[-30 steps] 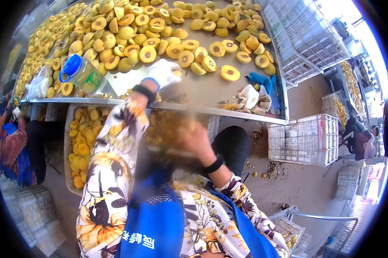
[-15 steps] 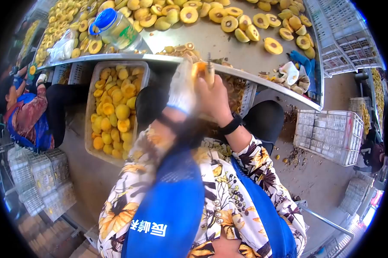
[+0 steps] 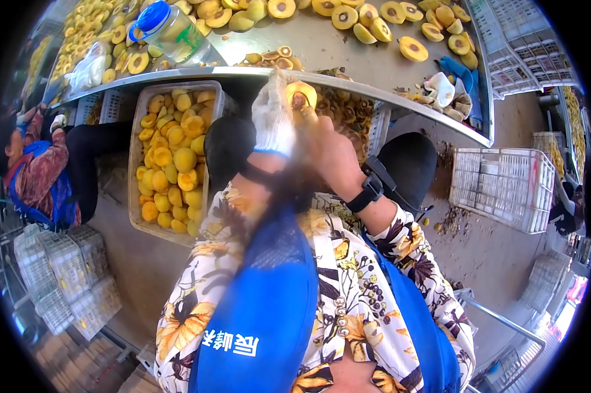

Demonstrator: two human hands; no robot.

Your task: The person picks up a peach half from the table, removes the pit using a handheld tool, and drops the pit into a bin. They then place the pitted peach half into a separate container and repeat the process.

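Note:
In my left hand (image 3: 272, 121), covered by a white glove, is a yellow peach half (image 3: 302, 92) with its cut face up and a brown pit area at its centre. My right hand (image 3: 334, 154), bare with a black wristband, is closed on a small pitting tool (image 3: 305, 114). The tool's tip is at the middle of the peach half; most of its handle is hidden in my fingers. Both hands are just in front of the metal table edge, above a crate of peach scraps (image 3: 351, 121).
A tub (image 3: 135, 190) of pitted peach halves stands to my left. On the metal table (image 3: 354, 62) are peach halves, a blue-capped bottle (image 3: 177, 33) and cloths (image 3: 443, 92). White crates (image 3: 498, 190) stand at right. A co-worker (image 3: 43, 170) sits at far left.
Earlier the tool stood upright above my right hand with its metal tip showing. Now its tip is at the peach half, whose cut face has turned into view. The view has shifted slightly.

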